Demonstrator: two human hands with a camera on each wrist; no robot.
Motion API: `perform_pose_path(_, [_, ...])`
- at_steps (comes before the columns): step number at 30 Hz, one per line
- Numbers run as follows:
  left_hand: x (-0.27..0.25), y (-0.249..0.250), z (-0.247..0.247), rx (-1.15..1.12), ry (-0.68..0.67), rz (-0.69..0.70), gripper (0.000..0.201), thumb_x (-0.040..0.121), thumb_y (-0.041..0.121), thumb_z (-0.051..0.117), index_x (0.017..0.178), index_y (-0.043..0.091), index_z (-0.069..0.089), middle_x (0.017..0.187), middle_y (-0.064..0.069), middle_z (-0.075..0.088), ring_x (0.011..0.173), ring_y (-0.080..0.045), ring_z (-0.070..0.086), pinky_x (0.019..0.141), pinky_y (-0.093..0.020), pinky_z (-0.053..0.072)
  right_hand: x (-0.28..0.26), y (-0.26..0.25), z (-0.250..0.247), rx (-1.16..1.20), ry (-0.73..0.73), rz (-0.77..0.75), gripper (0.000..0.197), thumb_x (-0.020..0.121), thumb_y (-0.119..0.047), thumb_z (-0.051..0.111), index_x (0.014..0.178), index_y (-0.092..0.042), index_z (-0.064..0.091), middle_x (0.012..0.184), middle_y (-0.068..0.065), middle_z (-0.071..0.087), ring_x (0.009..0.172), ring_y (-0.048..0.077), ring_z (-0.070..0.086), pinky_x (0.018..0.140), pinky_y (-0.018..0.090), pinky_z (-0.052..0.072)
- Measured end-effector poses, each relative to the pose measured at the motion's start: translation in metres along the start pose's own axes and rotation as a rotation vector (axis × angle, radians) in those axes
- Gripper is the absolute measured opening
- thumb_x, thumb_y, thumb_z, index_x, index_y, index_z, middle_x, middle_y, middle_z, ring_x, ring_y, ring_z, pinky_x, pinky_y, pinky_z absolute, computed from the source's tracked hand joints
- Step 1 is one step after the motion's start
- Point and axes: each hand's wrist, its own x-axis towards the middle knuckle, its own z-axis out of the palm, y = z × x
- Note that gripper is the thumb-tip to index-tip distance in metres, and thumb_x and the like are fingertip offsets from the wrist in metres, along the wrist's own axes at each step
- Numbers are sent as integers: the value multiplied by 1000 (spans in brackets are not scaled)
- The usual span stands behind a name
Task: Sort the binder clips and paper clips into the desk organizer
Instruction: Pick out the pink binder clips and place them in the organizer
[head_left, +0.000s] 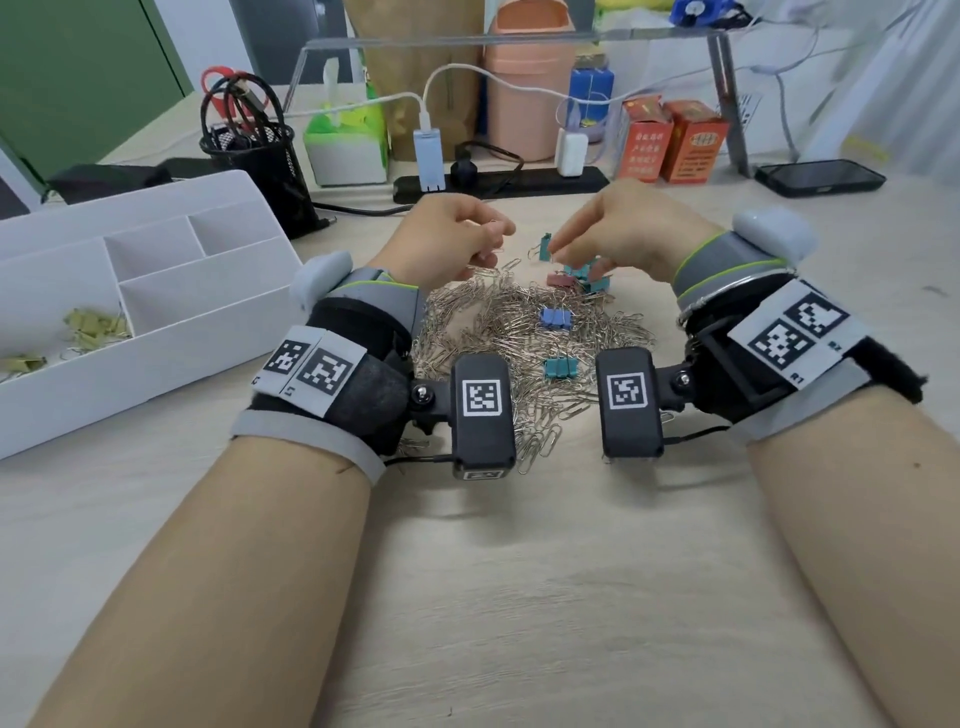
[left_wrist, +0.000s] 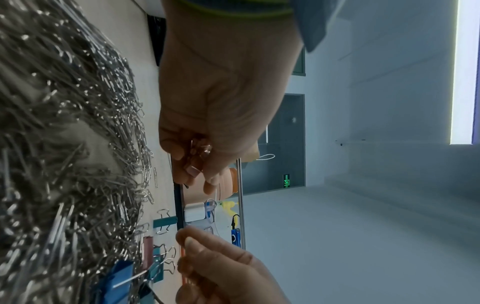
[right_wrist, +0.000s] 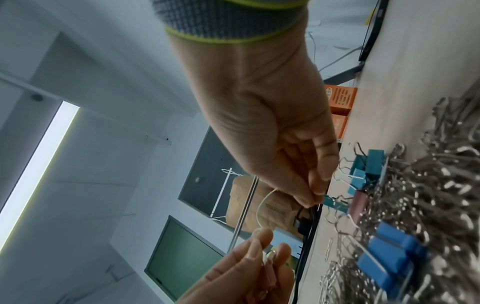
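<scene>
A wide heap of silver paper clips (head_left: 519, 332) lies between my wrists. My left hand (head_left: 493, 236) hovers over its far edge, fingers curled round pink binder clips (left_wrist: 193, 170). My right hand (head_left: 560, 253) points down beside it and pinches the edge of a teal binder clip (head_left: 545, 247) that stands upright on the desk. More teal clips (head_left: 589, 278) and a pink one (head_left: 561, 280) sit under the right palm. A blue clip (head_left: 555, 318) and another teal clip (head_left: 561, 368) rest on the heap. The white desk organizer (head_left: 208, 332) stands at the left, with yellow binder clips (head_left: 96, 327) in its front compartment.
Behind the hands runs a black power strip (head_left: 498, 183) with chargers and cables. A black mesh pen cup (head_left: 260, 161) stands by the organizer's far corner. Orange boxes (head_left: 670, 143) and a phone (head_left: 821, 176) are at the back right. Bare desk lies near me.
</scene>
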Motion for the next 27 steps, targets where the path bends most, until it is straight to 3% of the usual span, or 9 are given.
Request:
perform_pose_path(3, [-2, 1, 0, -8, -2, 6, 14, 97, 19, 50, 92, 26, 62, 88, 1, 64, 70, -6, 64, 54, -15, 42, -1, 0, 0, -122, -63, -17, 13, 81, -12, 70, 90, -21, 73, 96, 7, 67, 84, 14, 55, 60, 23, 48])
perform_pose_path(7, [-1, 3, 2, -28, -49, -20, 25, 100, 17, 44, 83, 25, 61, 88, 2, 62, 70, -10, 65, 52, -16, 41, -2, 3, 1, -230, -174, 13, 18, 80, -18, 72, 98, -18, 74, 105, 7, 70, 89, 13, 57, 74, 30, 52])
perform_pose_path(12, [-1, 4, 4, -33, -67, -54, 31, 100, 14, 42, 77, 18, 62, 88, 0, 63, 74, -12, 66, 54, -18, 44, 3, 4, 2, -71, -64, -15, 17, 81, -11, 70, 97, -11, 72, 100, 9, 70, 86, 15, 58, 66, 25, 49])
perform_pose_path(15, [1, 5, 1, -50, -23, -83, 31, 99, 16, 42, 74, 16, 60, 80, 1, 61, 66, -10, 63, 51, -17, 41, -1, -4, -6, 200, 73, -32, 20, 84, -10, 67, 102, -1, 70, 81, 1, 65, 75, 9, 55, 59, 21, 46])
perform_pose_path(19, [1, 5, 1, -137, 5, -134, 25, 91, 15, 48, 70, 10, 60, 73, -1, 61, 57, -12, 61, 47, -19, 35, -5, -9, -13, 348, 8, -8, 20, 88, -8, 62, 105, 1, 67, 81, 4, 66, 70, 9, 57, 62, 21, 48])
perform_pose_path(24, [0, 6, 2, -58, 1, -75, 21, 89, 31, 63, 75, 15, 65, 77, 1, 65, 57, -4, 59, 44, -13, 40, -7, -11, -12, 347, -17, -31, 25, 88, -12, 63, 110, 0, 66, 81, 4, 65, 68, 9, 59, 57, 18, 48])
perform_pose_path(27, [0, 5, 2, 14, -9, -48, 20, 85, 36, 68, 74, 19, 66, 69, 1, 65, 38, 3, 48, 42, -10, 38, -10, -16, -9, 381, -39, -79, 22, 88, -10, 62, 109, -2, 65, 79, 3, 64, 67, 9, 59, 56, 17, 48])
